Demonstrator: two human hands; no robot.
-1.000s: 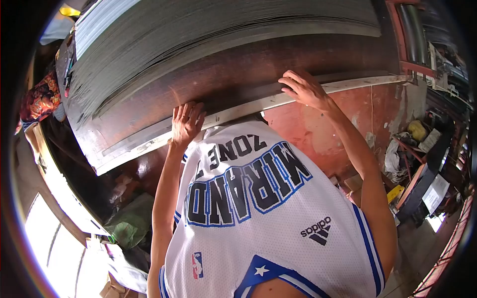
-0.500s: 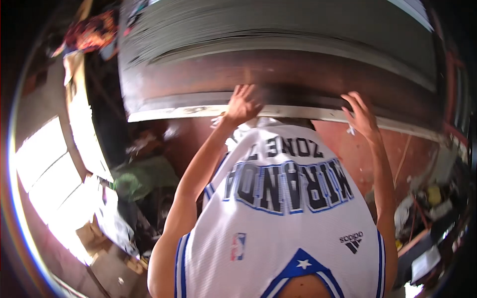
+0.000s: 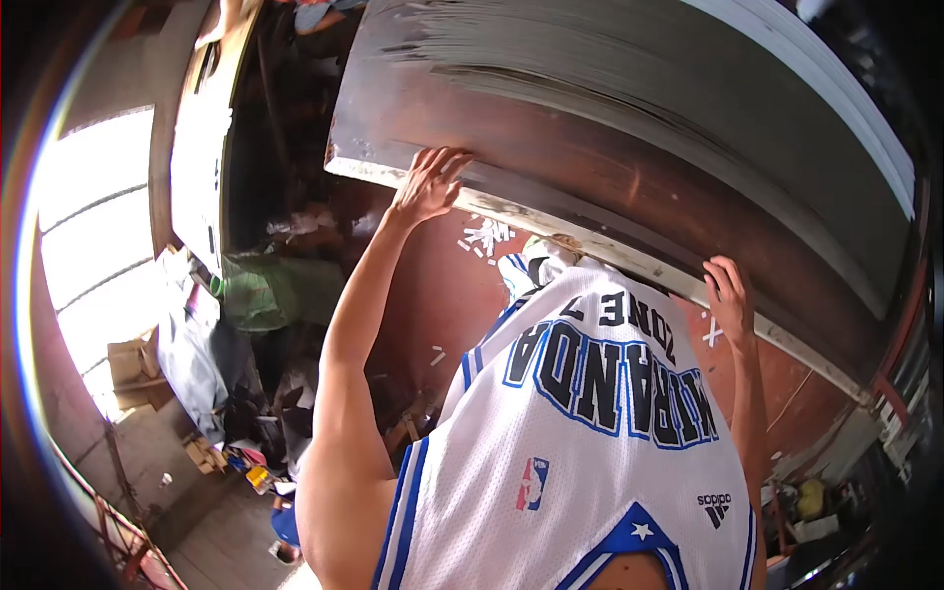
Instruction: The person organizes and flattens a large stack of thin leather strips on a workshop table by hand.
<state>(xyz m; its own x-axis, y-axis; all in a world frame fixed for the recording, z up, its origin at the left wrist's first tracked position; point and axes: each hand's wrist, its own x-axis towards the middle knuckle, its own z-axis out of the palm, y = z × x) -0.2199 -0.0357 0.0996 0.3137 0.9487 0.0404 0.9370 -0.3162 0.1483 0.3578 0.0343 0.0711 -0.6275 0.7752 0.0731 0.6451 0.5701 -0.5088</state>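
In front of me a wide brown tabletop (image 3: pixel 551 157) with a pale, worn front edge (image 3: pixel 629 252) slants down to the right. A dark grey, streaked surface (image 3: pixel 629 69) covers its far part. My left hand (image 3: pixel 430 187) rests on the front edge near the table's left corner, fingers stretched over the top and nothing in them. Farther right, my right hand (image 3: pixel 730 295) is at the same edge, its fingers slightly bent and apart, also holding nothing. Between the hands my white jersey (image 3: pixel 600 393) reaches close to the edge.
Small white pieces (image 3: pixel 487 236) lie scattered on the red floor (image 3: pixel 433 295) beneath the table. To the left are a green translucent bag (image 3: pixel 258 295), cardboard boxes (image 3: pixel 138 366) and a bright window (image 3: pixel 93 216). Assorted clutter (image 3: pixel 811 506) stands at lower right.
My view has turned, so the table now slants down to the right. My left hand has moved left along the edge toward the corner; my right hand stays near the edge.
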